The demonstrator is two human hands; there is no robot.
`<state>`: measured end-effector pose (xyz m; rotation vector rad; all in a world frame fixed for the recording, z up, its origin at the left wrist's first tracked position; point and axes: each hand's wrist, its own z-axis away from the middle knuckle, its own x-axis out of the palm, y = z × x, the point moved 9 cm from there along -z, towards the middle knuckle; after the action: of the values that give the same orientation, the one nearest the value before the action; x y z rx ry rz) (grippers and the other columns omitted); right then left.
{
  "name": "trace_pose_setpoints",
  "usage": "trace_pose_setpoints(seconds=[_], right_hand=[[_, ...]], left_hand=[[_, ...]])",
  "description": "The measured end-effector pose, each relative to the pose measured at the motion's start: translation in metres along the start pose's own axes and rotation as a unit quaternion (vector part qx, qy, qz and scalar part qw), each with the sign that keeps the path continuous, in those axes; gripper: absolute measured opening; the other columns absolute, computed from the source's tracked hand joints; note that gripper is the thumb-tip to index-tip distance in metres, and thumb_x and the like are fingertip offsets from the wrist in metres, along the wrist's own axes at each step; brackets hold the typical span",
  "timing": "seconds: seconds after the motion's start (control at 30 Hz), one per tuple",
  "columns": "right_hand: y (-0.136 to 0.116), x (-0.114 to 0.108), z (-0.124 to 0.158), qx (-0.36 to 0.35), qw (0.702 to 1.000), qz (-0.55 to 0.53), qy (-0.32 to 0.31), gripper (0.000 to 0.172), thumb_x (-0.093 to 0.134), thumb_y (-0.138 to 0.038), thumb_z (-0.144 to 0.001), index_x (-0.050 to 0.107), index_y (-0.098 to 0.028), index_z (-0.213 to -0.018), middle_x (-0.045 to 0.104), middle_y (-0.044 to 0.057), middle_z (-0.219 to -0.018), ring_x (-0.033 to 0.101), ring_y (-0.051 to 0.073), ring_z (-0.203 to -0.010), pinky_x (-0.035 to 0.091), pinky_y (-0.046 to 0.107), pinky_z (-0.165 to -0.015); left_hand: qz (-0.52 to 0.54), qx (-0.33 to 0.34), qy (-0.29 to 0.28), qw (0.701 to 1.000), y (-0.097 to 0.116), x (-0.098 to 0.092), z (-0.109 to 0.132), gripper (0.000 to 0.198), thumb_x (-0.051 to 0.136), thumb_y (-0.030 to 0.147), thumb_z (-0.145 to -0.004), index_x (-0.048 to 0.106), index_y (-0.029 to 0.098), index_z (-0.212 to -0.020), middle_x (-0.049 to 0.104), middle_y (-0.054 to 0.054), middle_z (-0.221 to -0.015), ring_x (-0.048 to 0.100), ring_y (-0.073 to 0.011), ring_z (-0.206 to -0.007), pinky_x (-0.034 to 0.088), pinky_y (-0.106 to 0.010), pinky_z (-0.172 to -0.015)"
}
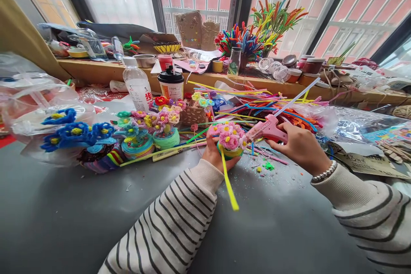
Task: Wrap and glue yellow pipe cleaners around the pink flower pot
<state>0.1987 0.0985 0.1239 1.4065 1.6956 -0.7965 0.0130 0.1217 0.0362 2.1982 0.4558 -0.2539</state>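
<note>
The fingers of the left hand (pixel 215 157) are clamped around a small flower pot (pixel 231 153), held above the worktop's middle (pixel 257 227), with pink fuzzy flowers (pixel 228 135) on top and a yellow strip (pixel 230 188) hanging toward the near side. The fingers of the right hand (pixel 300 145) are closed on the grip of a pink glue gun (pixel 269 129), its nozzle pointing left at the flowers; whether it touches them I cannot tell. A pale glue stick (pixel 298 95) juts from its back, up to the right. Just beside, scissors (pixel 266 152) and green crumbs (pixel 268 165) lie on the worktop. Left of the hands stand a mint-green pot (pixel 166 138) and a striped pot (pixel 136 149), both bearing flowers, then blue flowers (pixel 76 130) farther left. Beyond them are a clear bottle (pixel 137 83) and a black-lidded cup (pixel 171 84); a heap of pipe cleaners (pixel 253 102) spreads on the far side, right of the cup.
</note>
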Motion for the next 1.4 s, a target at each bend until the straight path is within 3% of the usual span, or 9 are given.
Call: trace_pose_setpoints(seconds=[0.27, 0.4, 0.67, 1.23, 1.4], right_hand=[[0.002, -0.003, -0.003, 0.003, 1.0, -0.008, -0.002, 0.032, 0.053, -0.036, -0.065, 0.053, -0.012, -0.086, 0.062, 0.008, -0.077, 0.056, 0.019, -0.064, 0.04, 0.027, -0.056], [0.004, -0.001, -0.004, 0.012, 1.0, -0.018, -0.005, 0.031, 0.052, -0.037, -0.066, 0.053, -0.013, -0.086, 0.061, 0.008, -0.076, 0.055, 0.019, -0.061, 0.039, 0.028, -0.054], [0.008, 0.001, -0.002, 0.022, 0.999, -0.024, 0.0, 0.032, 0.052, -0.038, -0.066, 0.054, -0.013, -0.087, 0.061, 0.008, -0.075, 0.055, 0.019, -0.06, 0.039, 0.027, -0.053], [0.008, 0.002, 0.002, 0.032, 0.999, -0.028, 0.02, 0.033, 0.051, -0.038, -0.068, 0.055, -0.013, -0.09, 0.062, 0.009, -0.078, 0.056, 0.02, -0.062, 0.041, 0.028, -0.055], [0.009, 0.003, 0.003, 0.033, 0.999, -0.029, 0.019, 0.031, 0.05, -0.037, -0.068, 0.055, -0.014, -0.088, 0.062, 0.008, -0.074, 0.056, 0.018, -0.058, 0.04, 0.028, -0.053]], left_hand=[[-0.07, 0.032, 0.012, 0.997, 0.024, -0.01, -0.006, 0.113, 0.072, 0.027, -0.042, -0.008, 0.026, -0.122, 0.053, -0.004, -0.082, 0.056, -0.0256, -0.077, 0.047, -0.044, -0.067], [-0.084, 0.018, 0.026, 0.996, 0.021, -0.012, -0.005, 0.11, 0.071, 0.028, -0.044, -0.006, 0.023, -0.123, 0.054, -0.003, -0.081, 0.056, -0.0239, -0.075, 0.047, -0.041, -0.066], [-0.09, -0.027, -0.01, 0.995, 0.021, -0.014, -0.003, 0.107, 0.07, 0.038, -0.047, -0.003, 0.021, -0.123, 0.054, -0.003, -0.084, 0.056, -0.0229, -0.076, 0.046, -0.038, -0.066], [-0.09, -0.035, -0.021, 0.995, 0.022, -0.014, -0.003, 0.106, 0.068, 0.041, -0.05, -0.005, 0.018, -0.124, 0.054, -0.006, -0.086, 0.055, -0.0225, -0.079, 0.045, -0.039, -0.069], [-0.108, -0.002, -0.003, 0.994, 0.026, -0.015, -0.003, 0.108, 0.068, 0.04, -0.049, -0.006, 0.018, -0.125, 0.053, -0.005, -0.085, 0.054, -0.0225, -0.078, 0.044, -0.039, -0.069]])
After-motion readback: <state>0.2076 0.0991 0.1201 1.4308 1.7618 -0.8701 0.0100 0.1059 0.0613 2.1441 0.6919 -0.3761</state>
